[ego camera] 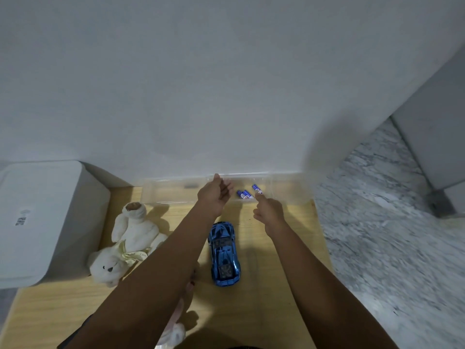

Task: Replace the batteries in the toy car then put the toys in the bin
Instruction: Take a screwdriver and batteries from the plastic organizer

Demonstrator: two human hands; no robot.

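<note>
Both hands reach to twelve o'clock: left hand [212,195] loosely curled, empty, over the tray [166,195]; right hand [268,210] points at the batteries [247,193]. The car [224,253] lies at six o'clock on the worktop [289,285]. A careless grip may scatter batteries.

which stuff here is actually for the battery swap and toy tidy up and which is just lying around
For the job:
- blue toy car
- blue batteries in the clear tray
- white teddy bear
- white bin
- left hand and right hand, both reaching toward the tray

Just there:
- wooden table
- marble floor
</note>
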